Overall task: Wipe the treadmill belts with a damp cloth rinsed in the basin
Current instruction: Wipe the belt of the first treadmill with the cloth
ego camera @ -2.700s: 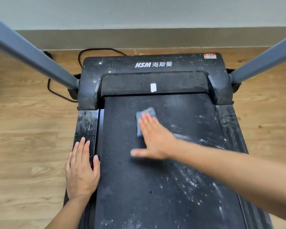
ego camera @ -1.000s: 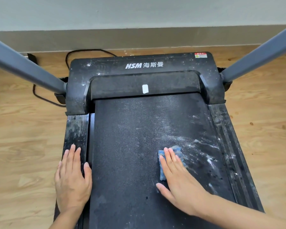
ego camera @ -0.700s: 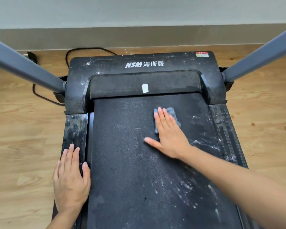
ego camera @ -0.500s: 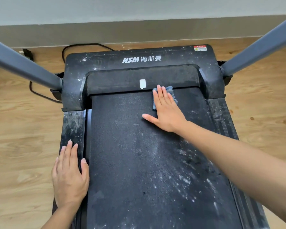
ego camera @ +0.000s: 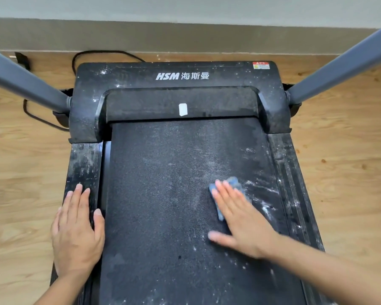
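The black treadmill belt point(ego camera: 163, 194) fills the middle of the view, with white dust streaked along its right side. My right hand point(ego camera: 242, 219) lies flat with straight fingers on a small blue cloth point(ego camera: 234, 182), pressing it to the right half of the belt. Only the cloth's far edge and left edge show past my fingers. My left hand point(ego camera: 76, 232) rests flat with straight fingers on the dusty left side rail point(ego camera: 84, 164). No basin is in view.
The black motor cover point(ego camera: 180, 84) marked HSM spans the far end. Two grey uprights point(ego camera: 26, 82) point(ego camera: 343, 60) slant up at either side. A black power cable point(ego camera: 42, 122) runs over the wooden floor point(ego camera: 20, 164) at the far left, by the wall.
My right hand has pulled the cloth back from the belt's far end, under the motor cover, toward me along the right side. My left hand stays on the left rail.
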Available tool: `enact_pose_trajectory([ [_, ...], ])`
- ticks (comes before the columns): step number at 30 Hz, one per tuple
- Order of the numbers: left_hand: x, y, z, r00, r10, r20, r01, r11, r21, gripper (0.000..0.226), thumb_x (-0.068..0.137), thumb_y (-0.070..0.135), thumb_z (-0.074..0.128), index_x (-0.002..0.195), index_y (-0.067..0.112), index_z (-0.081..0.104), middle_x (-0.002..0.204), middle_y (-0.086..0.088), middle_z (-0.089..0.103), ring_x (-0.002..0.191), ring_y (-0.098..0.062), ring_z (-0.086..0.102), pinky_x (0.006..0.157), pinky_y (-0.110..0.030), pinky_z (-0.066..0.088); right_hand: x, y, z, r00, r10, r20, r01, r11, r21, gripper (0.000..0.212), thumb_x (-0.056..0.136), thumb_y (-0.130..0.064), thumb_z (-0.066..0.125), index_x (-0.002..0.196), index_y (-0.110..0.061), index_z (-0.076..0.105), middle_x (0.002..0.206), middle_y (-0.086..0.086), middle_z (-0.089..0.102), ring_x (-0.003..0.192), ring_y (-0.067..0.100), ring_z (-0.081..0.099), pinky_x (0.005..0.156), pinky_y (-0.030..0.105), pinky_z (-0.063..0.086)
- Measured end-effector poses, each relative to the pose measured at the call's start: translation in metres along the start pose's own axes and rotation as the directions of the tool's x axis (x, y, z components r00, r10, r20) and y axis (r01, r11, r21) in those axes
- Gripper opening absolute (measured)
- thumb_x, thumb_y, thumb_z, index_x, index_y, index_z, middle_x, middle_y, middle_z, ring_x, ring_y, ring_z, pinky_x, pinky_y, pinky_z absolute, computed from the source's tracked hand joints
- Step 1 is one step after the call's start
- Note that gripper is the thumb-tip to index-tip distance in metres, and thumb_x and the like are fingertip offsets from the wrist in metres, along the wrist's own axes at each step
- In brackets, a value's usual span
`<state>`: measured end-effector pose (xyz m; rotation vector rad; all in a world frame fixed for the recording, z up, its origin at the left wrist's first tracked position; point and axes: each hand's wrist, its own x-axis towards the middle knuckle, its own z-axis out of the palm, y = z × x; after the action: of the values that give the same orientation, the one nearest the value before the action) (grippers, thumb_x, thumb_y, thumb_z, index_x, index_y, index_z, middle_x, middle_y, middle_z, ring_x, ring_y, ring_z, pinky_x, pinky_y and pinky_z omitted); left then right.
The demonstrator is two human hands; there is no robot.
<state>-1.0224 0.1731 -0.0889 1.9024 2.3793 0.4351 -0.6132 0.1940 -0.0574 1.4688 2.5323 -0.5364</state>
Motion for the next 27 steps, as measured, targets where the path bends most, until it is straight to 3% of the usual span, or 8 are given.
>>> enact_pose_trajectory([
  [3,0.0,0.001,-0.001,1.0,-0.001,0.008,0.001,1.0,0.006,0.062,0.101,0.037,0.034,0.155,0.009,0.046,0.17,-0.005,0.034,0.158,-0.026,0.03,0.121,-0.058,0.033,0.076,0.035,-0.031,0.982,0.184,-0.049,-0.182,0.982,0.048,0.11,0.093,-0.089,0.022,0.164,-0.017,-0.021,0.171,0.004,-0.03,0.156,0.017,-0.031,0.13,0.04,-0.011],
  [8,0.001,0.003,-0.001,1.0,-0.01,0.018,0.009,1.0,0.01,0.062,0.101,0.038,0.033,0.154,0.01,0.046,0.17,-0.005,0.034,0.158,-0.027,0.029,0.121,-0.058,0.032,0.128,0.086,-0.066,0.957,0.279,-0.073,-0.274,0.959,0.073,0.113,0.092,-0.088,0.023,0.165,-0.01,-0.012,0.173,0.008,-0.021,0.158,0.02,-0.024,0.131,0.048,-0.001],
  [13,0.001,-0.001,0.001,1.0,0.008,0.013,-0.008,1.0,0.016,0.062,0.101,0.037,0.033,0.155,0.009,0.045,0.17,-0.007,0.034,0.158,-0.029,0.029,0.121,-0.057,0.032,0.022,0.04,-0.03,0.988,0.15,0.026,-0.151,0.985,0.085,0.119,0.091,-0.091,0.028,0.162,-0.011,-0.022,0.169,0.008,-0.033,0.156,0.019,-0.031,0.131,0.044,-0.008],
  [18,0.003,-0.002,0.002,1.0,0.003,0.003,-0.003,1.0,-0.005,0.062,0.101,0.038,0.033,0.155,0.009,0.045,0.169,-0.006,0.034,0.158,-0.028,0.029,0.121,-0.057,0.033,-0.092,0.001,0.025,0.997,-0.048,0.059,0.054,0.993,-0.105,0.111,0.093,-0.086,0.039,0.164,-0.002,0.021,0.174,0.016,0.01,0.161,0.031,0.014,0.123,0.045,0.018],
  [20,0.001,0.0,0.002,1.0,0.004,-0.003,-0.004,1.0,0.001,0.062,0.101,0.038,0.033,0.154,0.009,0.046,0.169,-0.007,0.035,0.157,-0.028,0.03,0.12,-0.058,0.034,-0.064,0.021,0.013,0.999,-0.016,0.031,0.017,0.998,-0.057,0.107,0.096,-0.083,0.037,0.167,-0.007,0.011,0.176,0.011,0.0,0.162,0.027,0.007,0.126,0.043,0.012],
  [23,0.001,0.001,-0.001,1.0,-0.013,0.02,0.013,1.0,0.018,0.062,0.101,0.038,0.033,0.155,0.009,0.045,0.17,-0.005,0.034,0.158,-0.027,0.029,0.12,-0.058,0.033,0.02,0.052,-0.02,0.981,0.193,-0.037,-0.192,0.981,0.025,0.11,0.094,-0.088,0.023,0.165,-0.013,-0.016,0.171,0.006,-0.027,0.159,0.02,-0.023,0.131,0.039,-0.008],
  [27,0.001,0.004,-0.002,1.0,-0.011,0.019,0.01,1.0,0.02,0.062,0.101,0.038,0.033,0.155,0.009,0.044,0.17,-0.006,0.033,0.158,-0.027,0.028,0.122,-0.057,0.032,0.11,0.09,-0.057,0.946,0.317,-0.064,-0.312,0.947,0.077,0.116,0.089,-0.091,0.019,0.165,-0.01,-0.014,0.173,0.009,-0.022,0.159,0.022,-0.023,0.131,0.047,-0.004],
])
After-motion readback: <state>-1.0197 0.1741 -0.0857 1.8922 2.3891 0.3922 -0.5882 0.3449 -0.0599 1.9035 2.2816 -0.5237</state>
